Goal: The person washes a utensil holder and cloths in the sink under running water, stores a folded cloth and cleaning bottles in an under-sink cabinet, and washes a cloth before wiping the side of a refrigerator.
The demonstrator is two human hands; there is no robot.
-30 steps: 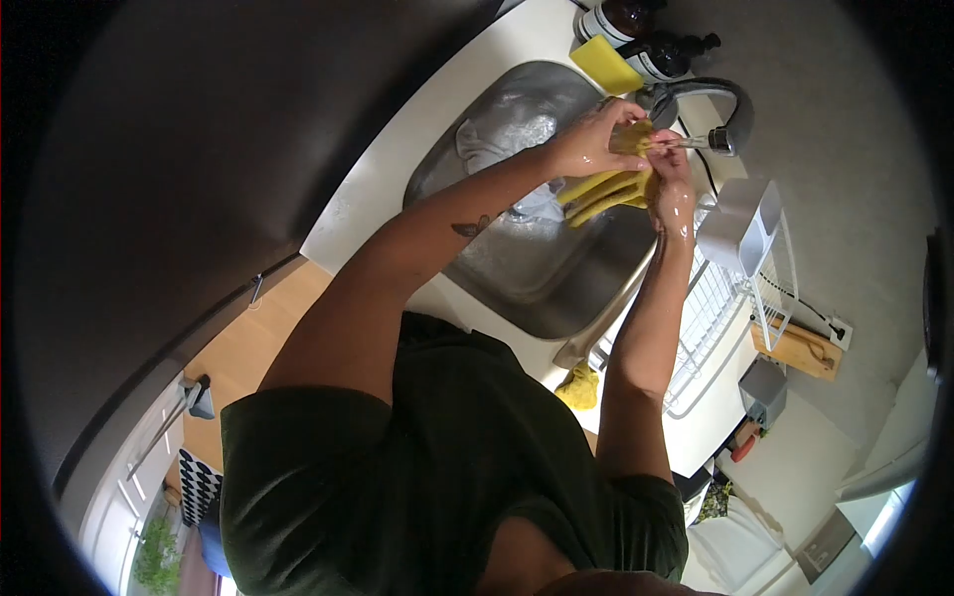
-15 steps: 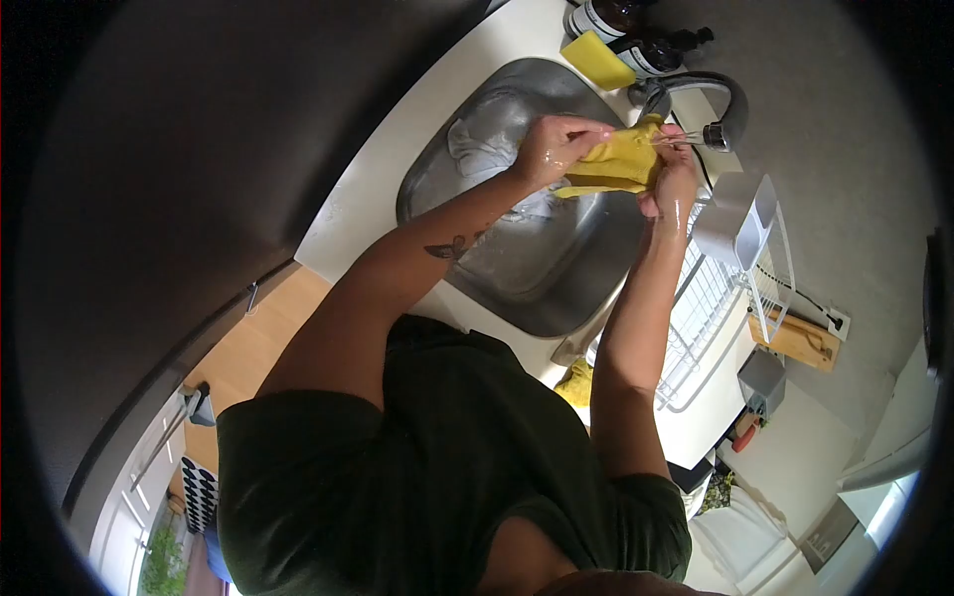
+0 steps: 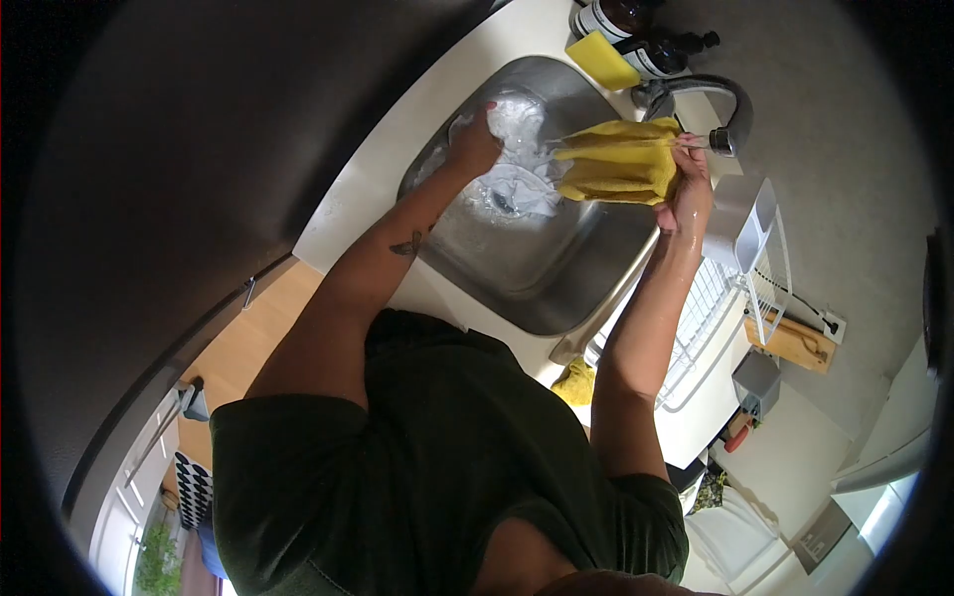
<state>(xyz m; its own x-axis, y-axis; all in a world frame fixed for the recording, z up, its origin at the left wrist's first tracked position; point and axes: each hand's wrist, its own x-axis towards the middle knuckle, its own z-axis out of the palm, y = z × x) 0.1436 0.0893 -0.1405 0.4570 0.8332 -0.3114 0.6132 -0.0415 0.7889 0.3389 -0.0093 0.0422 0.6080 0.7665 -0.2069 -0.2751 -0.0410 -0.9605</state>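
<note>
A wet yellow cloth [image 3: 621, 164] hangs stretched under the tap [image 3: 722, 142], and water runs onto it and on down into the sink. My right hand [image 3: 689, 184] grips the cloth's end right beside the tap spout. Over the left part of the metal sink [image 3: 527, 288], my left hand [image 3: 475, 147] is away from the yellow cloth, close to a soaked white cloth [image 3: 522, 184] lying in the basin. Its thumb points up; the other fingers are mostly hidden from view.
A yellow sponge [image 3: 603, 62] and dark pump bottles [image 3: 658, 52] stand behind the sink. To the right are a white wire dish rack [image 3: 696, 318], a grey holder [image 3: 743, 223] and a wooden board [image 3: 790, 343]. Another yellow cloth [image 3: 576, 382] lies near the front edge.
My left hand has let go of the yellow cloth and moved left and down toward the white cloth. My right hand has shifted slightly right, still gripping the yellow cloth, which now hangs more spread out.
</note>
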